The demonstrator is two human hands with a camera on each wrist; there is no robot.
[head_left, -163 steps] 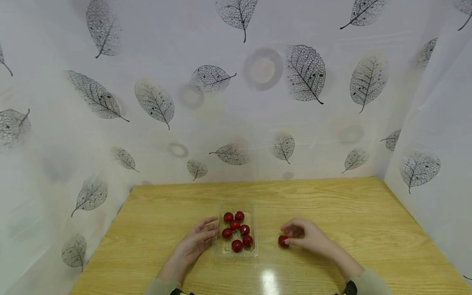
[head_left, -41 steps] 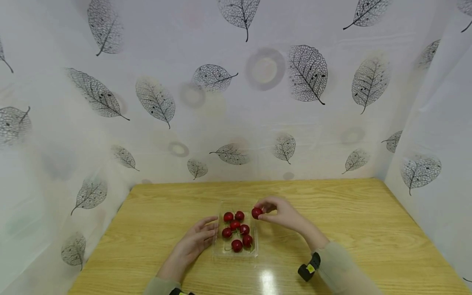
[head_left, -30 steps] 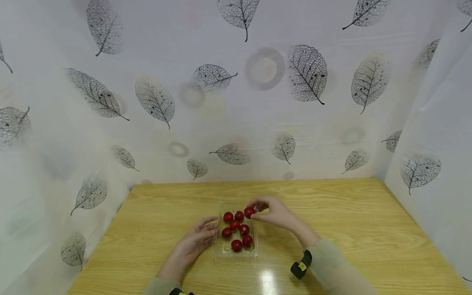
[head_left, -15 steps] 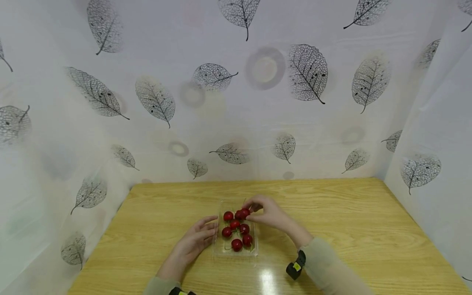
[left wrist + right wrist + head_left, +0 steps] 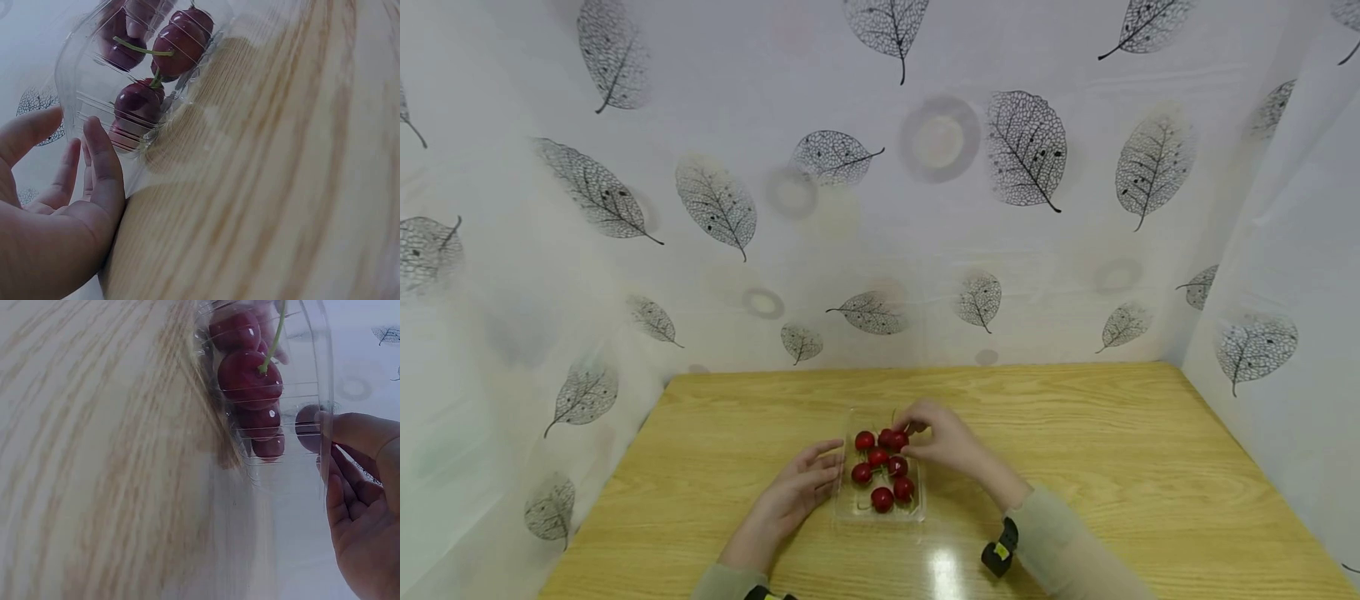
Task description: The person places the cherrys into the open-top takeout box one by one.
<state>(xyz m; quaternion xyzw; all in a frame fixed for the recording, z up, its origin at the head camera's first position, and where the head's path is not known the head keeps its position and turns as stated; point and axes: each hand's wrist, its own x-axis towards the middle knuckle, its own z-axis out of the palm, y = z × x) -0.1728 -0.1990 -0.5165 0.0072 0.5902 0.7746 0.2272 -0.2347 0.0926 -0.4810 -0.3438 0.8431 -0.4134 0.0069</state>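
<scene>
1. Head view shows a red cherry pinched at the tips of the right hand, over the far right corner of a clear plastic tray and touching, or nearly touching, the cherries already in it.
2. That cherry lies straight ahead of the right hand's fingers, toward the person's left; in the right wrist view the thumb and a finger curl round it just inside the tray's wall. Whether it already rests on the tray floor I cannot tell.
3. Right hand is the nearer one to this cherry by far; the left hand is on the opposite side of the tray.
4. Six more cherries sit in the tray in a loose cluster, running along its long axis, which points away from the person. They are round, glossy, dark red; at least one keeps a thin green stem.
5. The tray is thin, transparent and ribbed, with rounded corners, so the fruit shows through its wall in both wrist views.
6. Left hand lies flat on the worktop, its fingers straight and relaxed, their tips against the tray's left wall; it grips nothing.
7. Worktop is pale wood grain with a smooth, slightly shiny finish that reflects a light near the front edge.
8. White sheets printed with grey skeleton leaves stand behind and on both sides.
</scene>
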